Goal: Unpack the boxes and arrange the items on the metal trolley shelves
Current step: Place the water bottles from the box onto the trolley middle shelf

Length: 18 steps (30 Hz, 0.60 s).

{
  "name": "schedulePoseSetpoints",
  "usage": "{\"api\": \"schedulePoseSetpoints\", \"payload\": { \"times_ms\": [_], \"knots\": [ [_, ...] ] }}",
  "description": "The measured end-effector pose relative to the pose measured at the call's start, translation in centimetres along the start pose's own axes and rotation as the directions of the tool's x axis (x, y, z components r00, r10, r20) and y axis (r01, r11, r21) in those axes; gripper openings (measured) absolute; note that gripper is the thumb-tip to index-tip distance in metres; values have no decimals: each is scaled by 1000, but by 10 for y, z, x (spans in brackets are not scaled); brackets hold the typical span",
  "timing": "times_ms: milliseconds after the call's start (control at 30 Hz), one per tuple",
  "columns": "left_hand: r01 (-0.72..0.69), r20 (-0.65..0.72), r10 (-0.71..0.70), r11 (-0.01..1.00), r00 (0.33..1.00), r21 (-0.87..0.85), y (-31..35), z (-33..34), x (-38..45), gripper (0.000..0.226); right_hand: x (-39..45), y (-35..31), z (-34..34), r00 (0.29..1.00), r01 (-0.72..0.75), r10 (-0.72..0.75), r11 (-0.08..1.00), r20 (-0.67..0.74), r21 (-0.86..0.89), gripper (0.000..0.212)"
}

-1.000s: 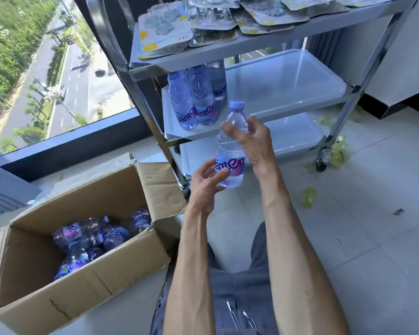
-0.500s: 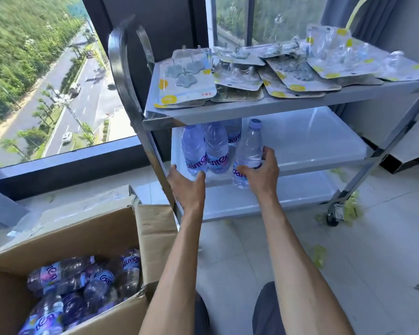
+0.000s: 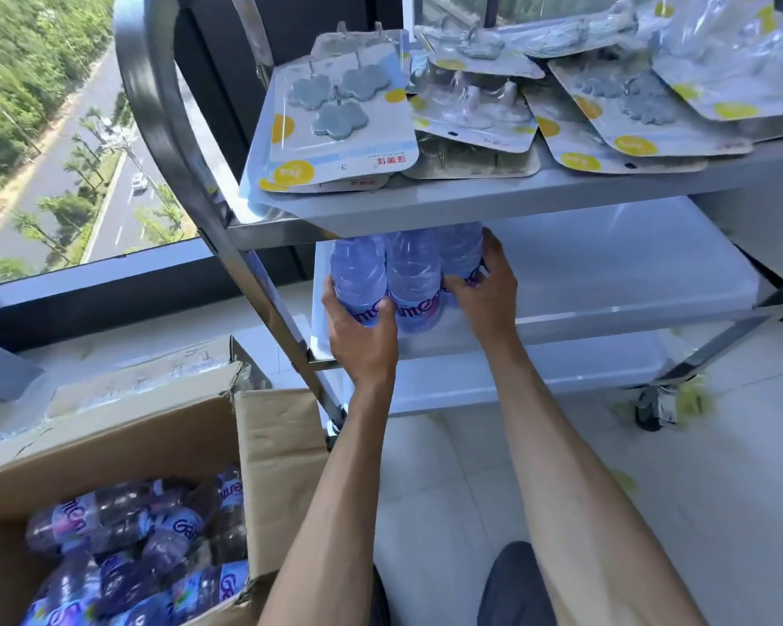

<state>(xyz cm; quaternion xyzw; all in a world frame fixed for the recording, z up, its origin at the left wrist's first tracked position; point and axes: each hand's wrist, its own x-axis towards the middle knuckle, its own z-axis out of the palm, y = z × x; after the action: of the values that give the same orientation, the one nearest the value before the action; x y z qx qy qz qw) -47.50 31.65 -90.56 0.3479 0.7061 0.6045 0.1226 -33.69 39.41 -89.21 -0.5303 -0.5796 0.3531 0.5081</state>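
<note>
Both hands, left (image 3: pixel 362 341) and right (image 3: pixel 484 291), clasp bottles (image 3: pixel 410 282) on the trolley's middle shelf (image 3: pixel 606 273); below-left, box (image 3: pixel 272 445) well stocked (much left).

A large window (image 3: pixel 64 128) filled the frame from nine to eleven o'clock, bright with daylight, looking down on a road (image 3: pixel 123 205) lined with trees (image 3: pixel 28 56); a white car (image 3: pixel 139 183) was on the road. A dark sill (image 3: pixel 109 286) ran beneath the glass. Pale floor tiles (image 3: pixel 719 490) spread from three to six o'clock, with bits of green scrap (image 3: pixel 692 399) lying around four o'clock. A second pane of glass (image 3: pixel 539 6) showed greenery at twelve to one o'clock.
</note>
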Motion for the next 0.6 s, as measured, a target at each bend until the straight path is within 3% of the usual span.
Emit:
{"api": "schedulePoseSetpoints", "payload": {
  "times_ms": [100, 200, 233, 300, 367, 500, 600],
  "knots": [
    [22, 91, -20, 1000, 996, -22, -9, -6, 2, 75, -9, 7, 9, 998, -57, 57, 998, -13, -11, 74],
    [98, 53, -97, 995, 994, -24, -24, -32, -3, 51, -53, 16, 26, 920, -194, 202, 979, -335, 57, 57],
    [82, 1, -82, 997, 997, 2, -28, -46, -5, 38, -69, 17, 35, 879, -191, 197, 980, -434, 57, 49],
    [15, -72, -9, 997, 997, 77, -39, -78, -9, 20, -98, 17, 53, 864, -126, 110, 992, -491, 0, 38],
    [26, -129, -6, 988, 992, 155, -58, -113, -7, 16, -124, 9, 73, 897, -85, 68, 996, -437, -20, 34],
    [217, -224, -163, 946, 961, 240, -104, -188, 4, 18, -174, -16, 123, 963, -89, 96, 995, -251, 37, 31],
    [447, -302, -364, 848, 881, 284, -146, -235, 10, 21, -206, -33, 169, 997, -68, 67, 997, 44, 35, 32]
  ]
}}
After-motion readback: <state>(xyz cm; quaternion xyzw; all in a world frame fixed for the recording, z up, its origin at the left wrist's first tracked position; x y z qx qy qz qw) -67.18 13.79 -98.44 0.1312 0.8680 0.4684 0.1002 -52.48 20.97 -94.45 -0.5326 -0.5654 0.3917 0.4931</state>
